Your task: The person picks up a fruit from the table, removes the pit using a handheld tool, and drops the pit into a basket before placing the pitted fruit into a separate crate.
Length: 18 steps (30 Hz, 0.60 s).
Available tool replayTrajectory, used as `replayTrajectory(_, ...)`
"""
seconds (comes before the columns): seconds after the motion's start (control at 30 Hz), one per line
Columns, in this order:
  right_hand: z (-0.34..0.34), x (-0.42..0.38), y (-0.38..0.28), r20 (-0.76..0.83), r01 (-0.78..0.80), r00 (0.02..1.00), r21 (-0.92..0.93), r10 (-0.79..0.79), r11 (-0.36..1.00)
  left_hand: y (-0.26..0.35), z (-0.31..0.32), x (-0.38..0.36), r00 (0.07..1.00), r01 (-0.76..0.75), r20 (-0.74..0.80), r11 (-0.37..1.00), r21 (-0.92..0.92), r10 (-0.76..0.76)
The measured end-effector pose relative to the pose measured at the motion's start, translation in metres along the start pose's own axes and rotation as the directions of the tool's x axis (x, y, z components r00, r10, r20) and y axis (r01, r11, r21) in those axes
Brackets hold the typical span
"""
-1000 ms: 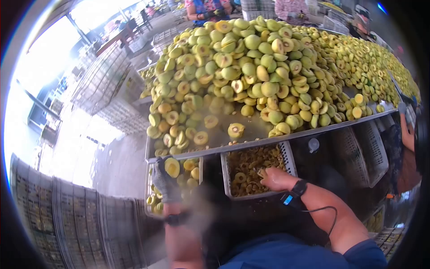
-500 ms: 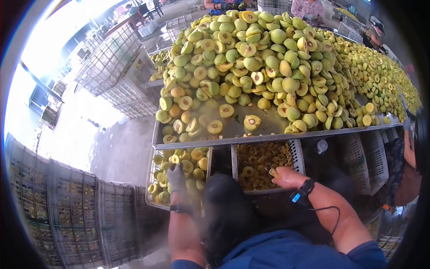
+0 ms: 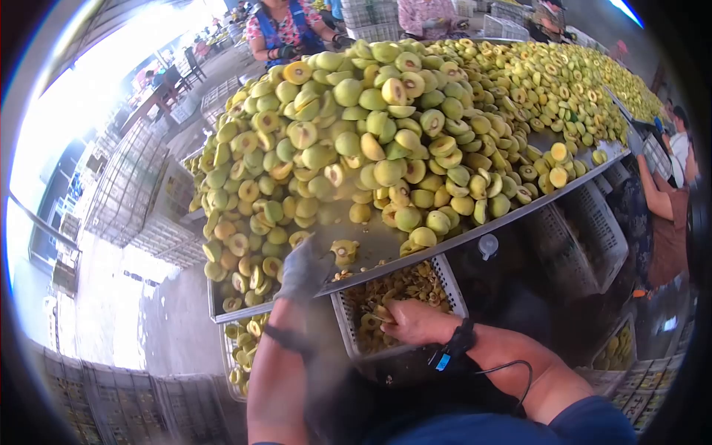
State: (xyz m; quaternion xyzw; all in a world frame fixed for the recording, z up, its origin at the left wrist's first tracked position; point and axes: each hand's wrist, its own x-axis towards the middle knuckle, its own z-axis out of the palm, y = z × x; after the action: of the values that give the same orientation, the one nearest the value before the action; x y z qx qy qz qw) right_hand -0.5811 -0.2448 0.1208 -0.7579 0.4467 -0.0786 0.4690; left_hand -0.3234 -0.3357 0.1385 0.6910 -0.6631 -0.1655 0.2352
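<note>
A large heap of halved green fruit (image 3: 386, 126) covers the metal table (image 3: 374, 273). My left hand (image 3: 302, 273), in a grey glove, is over the table's front edge, its fingers beside a fruit half; blur hides whether it touches one. A cut fruit (image 3: 343, 251) lies just right of it. My bare right hand (image 3: 417, 321) is closed round a small thing I cannot make out, above the crate of fruit scraps (image 3: 354, 345). Below the table's left end, a crate of fruit halves (image 3: 231, 374) is partly hidden by my left arm.
Across the table stand a person in a blue vest (image 3: 291, 30) and a person in a pink top (image 3: 426, 16). Another person (image 3: 667, 230) is at the right. Stacked crates (image 3: 122, 404) stand at the lower left, empty crates (image 3: 571, 245) under the table at right.
The view has turned and shifted. My left hand has moved from the crate of fruit halves up to the table edge. My right hand remains over the scraps crate, still closed.
</note>
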Motion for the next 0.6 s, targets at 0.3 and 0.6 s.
replayTrajectory(0.3, -0.017, 0.016, 0.011, -0.391, 0.192, 0.919, 0.320, -0.056, 0.928, 0.015, 0.032, 0.011, 0.989, -0.020, 0.131, 0.946, -0.323, 0.066)
replayTrajectory(0.6, -0.021, 0.006, 0.002, -0.571, 0.294, 0.819, 0.330, -0.058, 0.897, 0.082, 0.032, -0.101, 0.998, -0.045, -0.068, 0.920, -0.389, 0.020)
